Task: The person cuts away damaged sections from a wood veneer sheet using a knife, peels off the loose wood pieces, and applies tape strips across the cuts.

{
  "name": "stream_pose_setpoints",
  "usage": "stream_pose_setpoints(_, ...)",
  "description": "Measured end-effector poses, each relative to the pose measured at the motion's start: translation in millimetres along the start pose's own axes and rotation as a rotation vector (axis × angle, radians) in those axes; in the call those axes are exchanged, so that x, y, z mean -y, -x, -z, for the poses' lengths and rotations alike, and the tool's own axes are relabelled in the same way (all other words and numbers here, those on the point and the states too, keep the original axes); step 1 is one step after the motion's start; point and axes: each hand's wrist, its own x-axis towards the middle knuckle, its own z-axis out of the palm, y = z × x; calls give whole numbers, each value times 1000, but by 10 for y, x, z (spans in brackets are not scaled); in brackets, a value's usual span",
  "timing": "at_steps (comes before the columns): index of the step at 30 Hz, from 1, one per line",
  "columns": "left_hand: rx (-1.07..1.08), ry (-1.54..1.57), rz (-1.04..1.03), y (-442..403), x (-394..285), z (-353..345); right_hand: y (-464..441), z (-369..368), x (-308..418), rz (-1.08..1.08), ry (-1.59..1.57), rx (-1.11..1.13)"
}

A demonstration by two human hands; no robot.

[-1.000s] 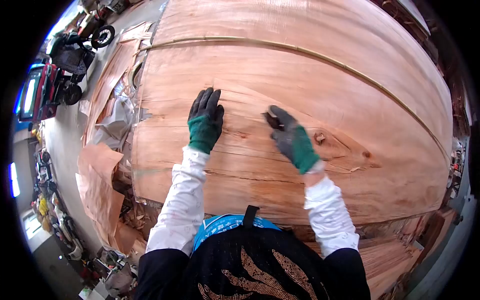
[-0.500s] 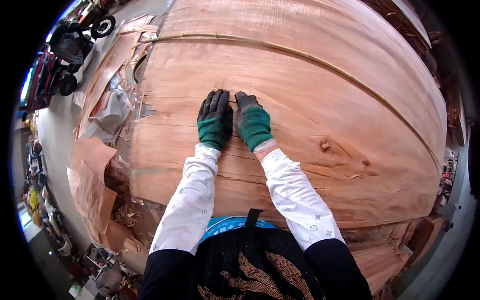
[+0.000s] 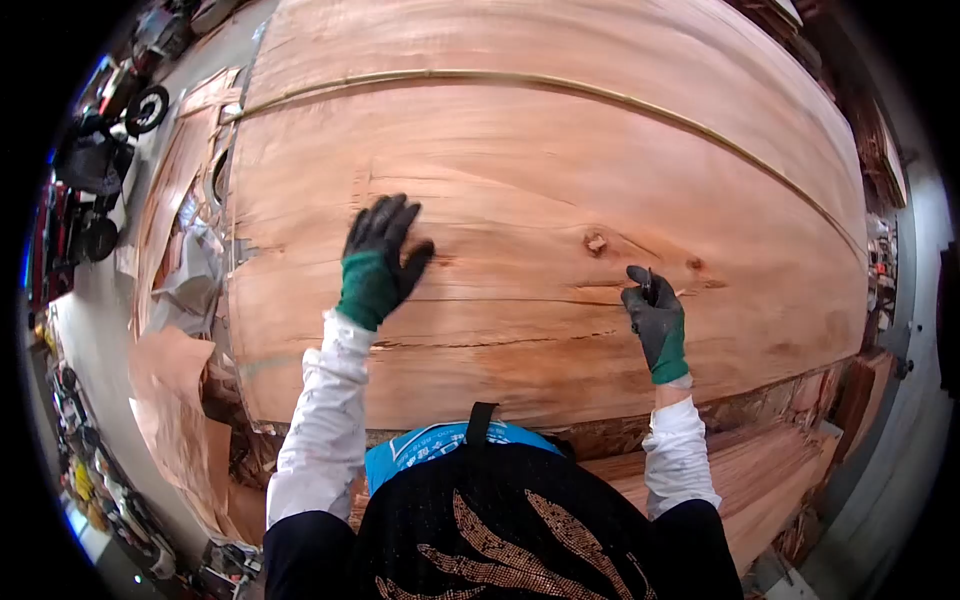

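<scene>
A broad wood veneer sheet [image 3: 480, 220], reddish-tan with cracks and a knot [image 3: 595, 243], lies in front of me. My left hand [image 3: 380, 257], in a black and green glove, is over its left part with the fingers apart and nothing held. To the right, just below the knots, my right hand [image 3: 656, 318] is closed, with thumb and fingers pinched around something small and dark that I cannot make out. A long crack [image 3: 500, 343] runs across the sheet between and below my hands.
A thin bamboo pole [image 3: 430, 74] crosses the sheet's far part. Torn veneer scraps [image 3: 175, 380] lie at the left edge. Parked vehicles [image 3: 100, 190] stand farther left. Stacked veneer [image 3: 765, 470] is at the lower right.
My hands were side by side half a second ago and have moved apart. The right went right and nearer to me; the left went slightly left, its fingers now spread.
</scene>
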Motion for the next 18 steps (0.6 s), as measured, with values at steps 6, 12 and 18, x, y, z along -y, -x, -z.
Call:
stream_pose_setpoints(6,370,-67,-131,239,-420,-26,28,-52,-135,438,272,-32)
stream_pose_setpoints(12,246,-141,-208,266,-379,-130,-104,-258,-104,415,206,271)
stream_pose_setpoints(18,354,-24,-145,322,-564,281,-6,-89,-184,703,740,188)
